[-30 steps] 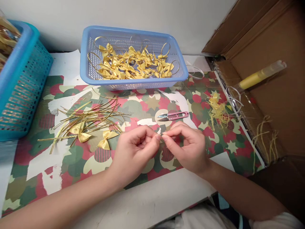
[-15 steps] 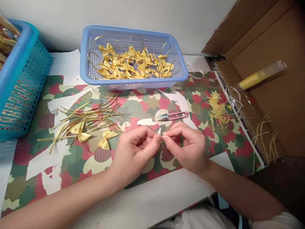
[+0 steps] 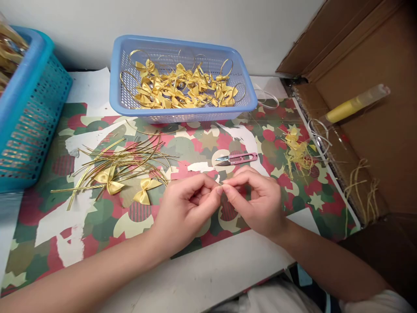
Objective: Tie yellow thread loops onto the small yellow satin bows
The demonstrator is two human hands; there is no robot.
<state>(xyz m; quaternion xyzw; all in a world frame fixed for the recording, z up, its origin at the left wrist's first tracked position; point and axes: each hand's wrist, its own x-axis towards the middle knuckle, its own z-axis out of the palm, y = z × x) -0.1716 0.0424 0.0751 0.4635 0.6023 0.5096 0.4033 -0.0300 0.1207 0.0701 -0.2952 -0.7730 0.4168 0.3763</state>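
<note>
My left hand (image 3: pixel 190 206) and my right hand (image 3: pixel 257 200) meet fingertip to fingertip above the patterned sheet. Both pinch at a tiny thing (image 3: pixel 220 184) between them, mostly hidden by the fingers and too small to name. Just beyond the right hand lies a pair of pink-handled thread snips (image 3: pixel 237 159), blades pointing left. Left of my hands a loose bundle of gold cords (image 3: pixel 130 158) is spread out. Two yellow ribbon bows, a left one (image 3: pixel 110 181) and a right one (image 3: pixel 145 190), rest at the bundle's near side.
A blue basket (image 3: pixel 182 114) behind holds several yellow bows with gold loops. A teal basket (image 3: pixel 42 117) stands at the left edge. On the right are yellow thread scraps (image 3: pixel 298 152), a yellow tube (image 3: pixel 355 104) and a cardboard wall (image 3: pixel 368 56).
My fingertips have shifted very slightly while staying pinched together. A bit more of the tiny thing shows between them. The objects on the table have not moved.
</note>
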